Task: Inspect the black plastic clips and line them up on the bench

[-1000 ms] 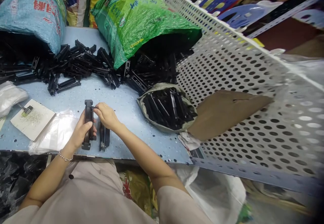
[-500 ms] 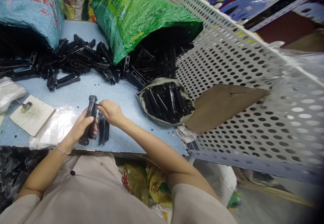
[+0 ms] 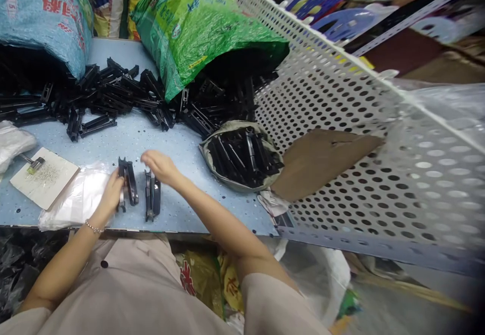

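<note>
Close to the table's front edge, my left hand (image 3: pixel 112 188) is closed around one side of a long, hinged-looking black plastic piece (image 3: pixel 131 183). Its two bars stand apart in a narrow V. Just to the right, a similar pair of black pieces (image 3: pixel 152 196) lies on the table with no hand on it. Above that pair is my right hand (image 3: pixel 161 167), its fingers drawn together. Whatever may be between those fingertips is hidden or too small to make out.
Black parts (image 3: pixel 113 90) spill from a blue sack (image 3: pixel 45 16) and a green sack (image 3: pixel 212 27). A cloth-lined container (image 3: pixel 242 187) of parts stands right, beside brown cardboard (image 3: pixel 326 158) and a perforated partition (image 3: pixel 341 107). At left lie clear bags (image 3: pixel 76 198) and a white board (image 3: pixel 45 181).
My right hand has come away from the black piece. My left hand has lowered it leftward, and its two bars now show apart. The whole view has shifted slightly.
</note>
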A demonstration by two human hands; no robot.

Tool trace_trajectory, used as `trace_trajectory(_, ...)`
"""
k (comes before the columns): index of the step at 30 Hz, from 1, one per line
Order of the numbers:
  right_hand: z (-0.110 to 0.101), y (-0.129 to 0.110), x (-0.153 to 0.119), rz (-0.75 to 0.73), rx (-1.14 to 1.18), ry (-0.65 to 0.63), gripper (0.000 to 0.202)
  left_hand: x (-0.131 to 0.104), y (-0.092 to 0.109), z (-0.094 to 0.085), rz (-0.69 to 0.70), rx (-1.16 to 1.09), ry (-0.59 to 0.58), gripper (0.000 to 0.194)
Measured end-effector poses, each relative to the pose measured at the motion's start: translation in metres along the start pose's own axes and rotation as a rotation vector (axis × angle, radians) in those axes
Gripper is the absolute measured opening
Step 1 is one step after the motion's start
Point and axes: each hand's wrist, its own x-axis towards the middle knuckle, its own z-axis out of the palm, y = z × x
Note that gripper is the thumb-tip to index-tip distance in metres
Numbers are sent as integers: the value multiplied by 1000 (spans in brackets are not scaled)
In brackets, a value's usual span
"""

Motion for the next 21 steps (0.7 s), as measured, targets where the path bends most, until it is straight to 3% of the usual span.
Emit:
trace_trajectory(3,-14,45,61,333,-220,231,31,-12,-37,15,79,275,24,57)
trace_trajectory(5,-21,67,92,504,-251,261,38,-20,-54,24,143,398,8,61)
trace_trajectory(8,-27,85,108,569,-211,252,33,-24,-60,22,161,432,-14,63)
trace_trajectory(10,-29,88,98,561,-163,246,27,-20,-53,15,158,345,0,62)
trace_trajectory(13,-22,78,58,560,-37,189,34,-1,-32,11,121,75,21,56)
trace_trajectory(16,-4,52,3,536,106,104,45,26,-9,23,33,-283,18,51)
trace_trajectory(18,8,29,-31,431,266,54,42,41,4,32,-13,-508,11,47)
trace_trajectory(21,11,-1,-56,265,394,48,41,46,17,34,-51,-608,-23,47)
